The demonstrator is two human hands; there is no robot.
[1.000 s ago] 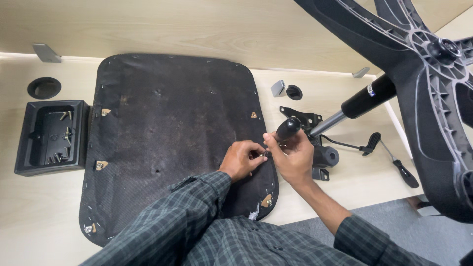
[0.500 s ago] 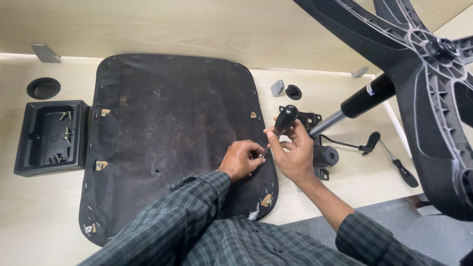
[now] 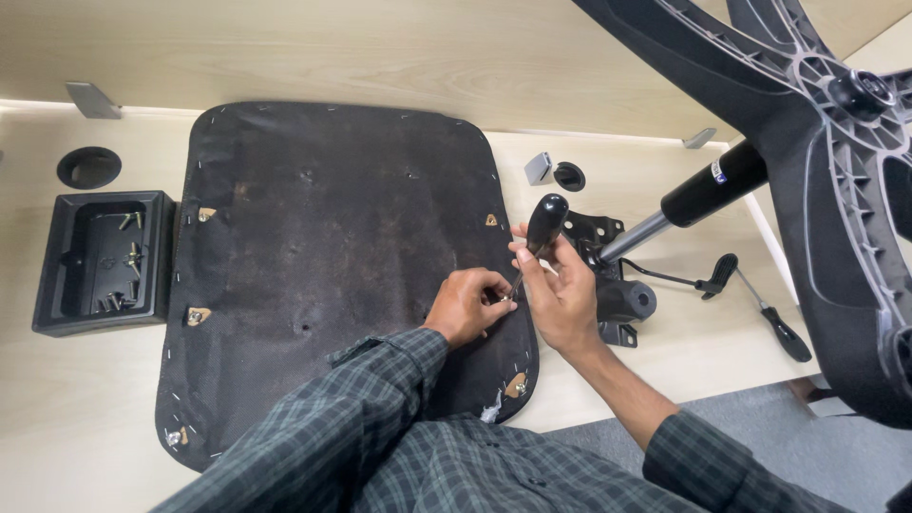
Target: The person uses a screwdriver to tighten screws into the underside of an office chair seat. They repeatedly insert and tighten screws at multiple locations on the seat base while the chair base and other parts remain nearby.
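A black fabric-covered chair seat underside (image 3: 332,247) lies flat on a pale wooden table (image 3: 76,399). My right hand (image 3: 560,290) grips a black-handled screwdriver (image 3: 543,228), its tip angled down at the seat's right edge. My left hand (image 3: 467,306) pinches something small at that same spot, right beside the screwdriver tip; what it holds is hidden by the fingers. Both sleeves are dark green plaid.
A black tray (image 3: 95,261) with several screws sits at the left. A black chair base with gas cylinder (image 3: 708,190) and tilt mechanism (image 3: 613,285) lies at the right. A second black-handled tool (image 3: 779,328) rests near the table's right edge. A round cable hole (image 3: 88,167) is at far left.
My right hand has tipped the screwdriver more upright and brought its tip down to the seat edge by my left fingers. My left hand stays in place.
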